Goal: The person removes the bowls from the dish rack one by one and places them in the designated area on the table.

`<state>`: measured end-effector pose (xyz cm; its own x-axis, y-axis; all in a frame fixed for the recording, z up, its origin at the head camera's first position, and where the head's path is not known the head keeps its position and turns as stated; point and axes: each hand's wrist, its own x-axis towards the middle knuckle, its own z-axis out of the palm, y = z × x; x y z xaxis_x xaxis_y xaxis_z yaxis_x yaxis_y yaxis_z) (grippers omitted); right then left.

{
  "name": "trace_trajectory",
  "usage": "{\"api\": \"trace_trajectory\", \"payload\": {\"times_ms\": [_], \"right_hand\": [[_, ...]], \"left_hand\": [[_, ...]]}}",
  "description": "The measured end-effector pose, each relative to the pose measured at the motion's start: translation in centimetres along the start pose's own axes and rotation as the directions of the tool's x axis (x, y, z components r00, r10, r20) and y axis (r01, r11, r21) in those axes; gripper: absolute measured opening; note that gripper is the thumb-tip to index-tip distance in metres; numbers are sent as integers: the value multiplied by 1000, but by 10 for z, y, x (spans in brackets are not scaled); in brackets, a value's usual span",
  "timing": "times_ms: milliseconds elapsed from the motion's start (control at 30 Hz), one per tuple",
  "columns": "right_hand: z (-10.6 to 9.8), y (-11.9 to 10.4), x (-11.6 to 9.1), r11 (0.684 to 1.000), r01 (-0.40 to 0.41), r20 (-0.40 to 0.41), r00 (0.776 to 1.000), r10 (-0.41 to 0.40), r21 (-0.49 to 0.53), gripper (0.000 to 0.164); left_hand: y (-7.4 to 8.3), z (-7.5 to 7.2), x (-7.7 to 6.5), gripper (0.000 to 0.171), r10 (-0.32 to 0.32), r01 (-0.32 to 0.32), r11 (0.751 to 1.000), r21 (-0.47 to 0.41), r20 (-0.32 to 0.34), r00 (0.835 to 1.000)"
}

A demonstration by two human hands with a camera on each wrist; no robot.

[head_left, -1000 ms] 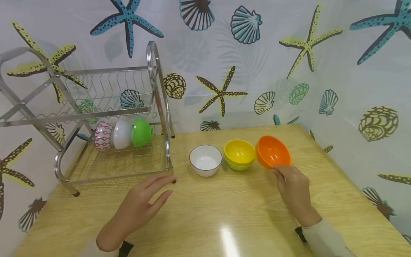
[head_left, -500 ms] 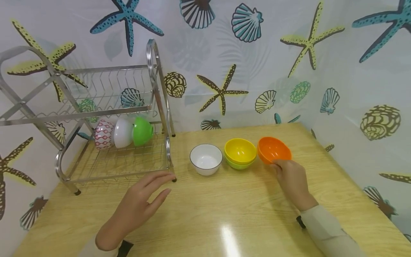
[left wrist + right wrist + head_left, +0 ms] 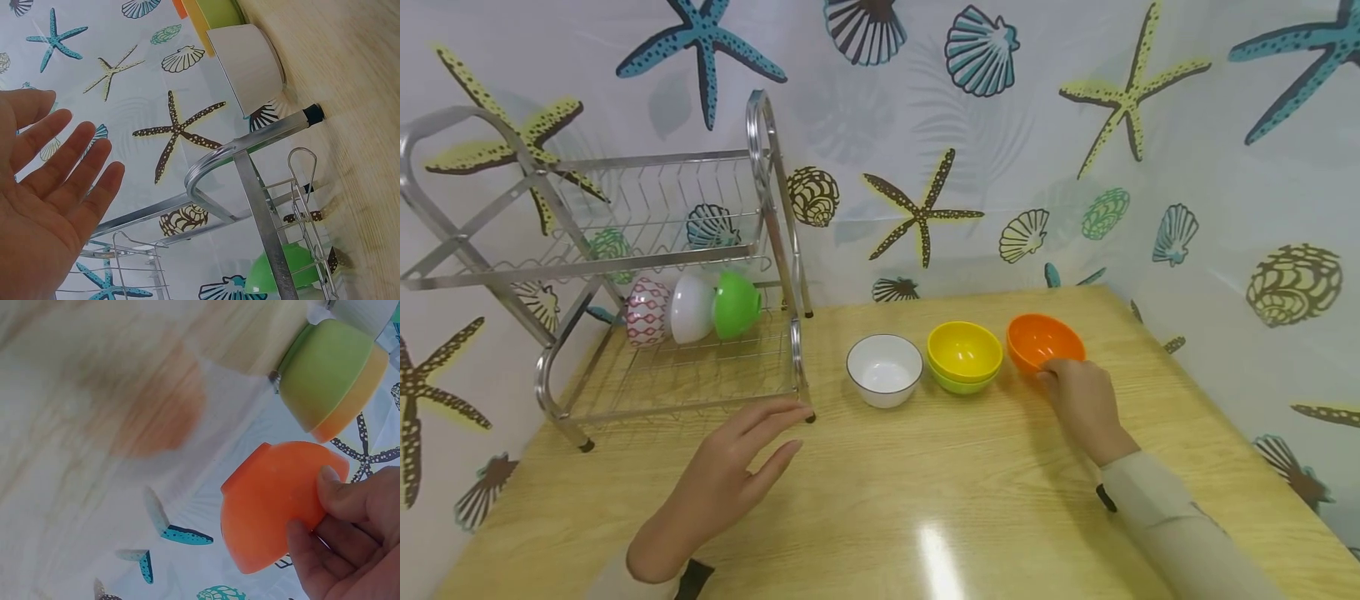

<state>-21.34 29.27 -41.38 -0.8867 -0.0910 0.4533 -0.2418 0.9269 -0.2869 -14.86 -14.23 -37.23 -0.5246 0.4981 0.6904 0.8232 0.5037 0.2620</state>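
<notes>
My right hand (image 3: pixel 1084 410) pinches the near rim of an orange bowl (image 3: pixel 1041 340), thumb on one side and fingers on the other, as the right wrist view shows. That bowl is right of a yellow bowl (image 3: pixel 964 350), which is nested in a light green bowl (image 3: pixel 962 387). Whether the orange bowl's base touches the table cannot be told. To their left stands a white bowl (image 3: pixel 884 368) with a dark rim. My left hand (image 3: pixel 730 467) holds nothing, its fingers extended in front of the rack.
A two-tier metal dish rack (image 3: pixel 655 271) stands at left. On its lower tier, a red-patterned bowl (image 3: pixel 647 313), another white bowl (image 3: pixel 692 310) and a bright green bowl (image 3: pixel 735 305) sit on their sides. A patterned sheet (image 3: pixel 850 108) hangs behind the wooden table (image 3: pixel 850 508).
The orange bowl has gone from tilted to nearly level and shifted slightly right, still pinched by my right hand. My left hand has stayed almost still.
</notes>
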Motion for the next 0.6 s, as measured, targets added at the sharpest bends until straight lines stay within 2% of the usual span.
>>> {"api": "trace_trajectory", "payload": {"times_ms": [167,300,600], "right_hand": [[3,6,4,1000,-3,26,1000,3,4,8],[3,10,7,1000,-13,49,999,13,-4,8],[7,13,9,999,-50,130,990,51,-12,9]], "left_hand": [[0,-1,-3,32,-44,45,999,-4,46,998],[0,-1,-4,30,-53,53,999,2,68,996],[1,-2,-4,32,-52,51,998,21,72,996]]}}
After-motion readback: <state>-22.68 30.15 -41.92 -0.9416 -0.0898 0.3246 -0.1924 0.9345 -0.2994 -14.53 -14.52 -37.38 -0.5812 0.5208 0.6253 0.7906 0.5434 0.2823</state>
